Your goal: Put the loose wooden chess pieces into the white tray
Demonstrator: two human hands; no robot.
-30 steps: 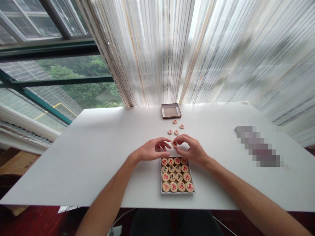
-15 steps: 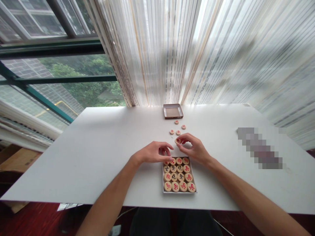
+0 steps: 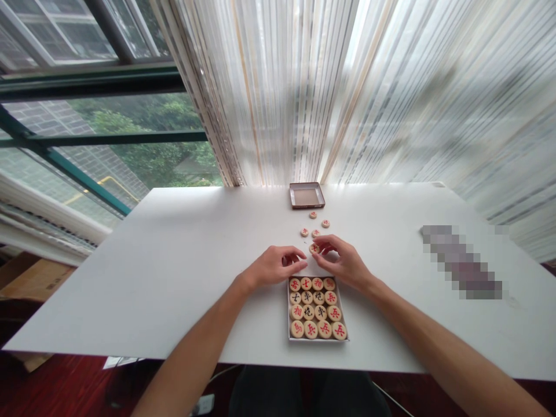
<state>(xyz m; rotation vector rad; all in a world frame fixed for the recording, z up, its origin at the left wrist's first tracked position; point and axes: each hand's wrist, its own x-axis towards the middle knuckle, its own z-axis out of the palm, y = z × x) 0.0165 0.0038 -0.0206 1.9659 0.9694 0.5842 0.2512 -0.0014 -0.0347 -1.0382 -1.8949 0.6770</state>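
A shallow white box (image 3: 318,339) near the table's front edge holds several round wooden chess pieces with red and black characters. My right hand (image 3: 345,262) hovers just beyond the box and pinches one wooden piece (image 3: 314,248) between thumb and fingertips. My left hand (image 3: 273,266) rests beside it at the box's far left corner, fingers curled, with its fingertips close to the held piece; nothing shows inside it. Three loose pieces (image 3: 319,223) lie on the table beyond my hands.
A small brown-lined tin lid (image 3: 306,195) lies near the far edge of the white table (image 3: 174,260). A blurred-out patch sits on the table's right side. Striped curtains hang behind, with a window at the left.
My left hand dipped to the box's top-left corner and drew back a little. My right hand stayed nearly still with the piece. One loose piece is now hidden by my right hand.
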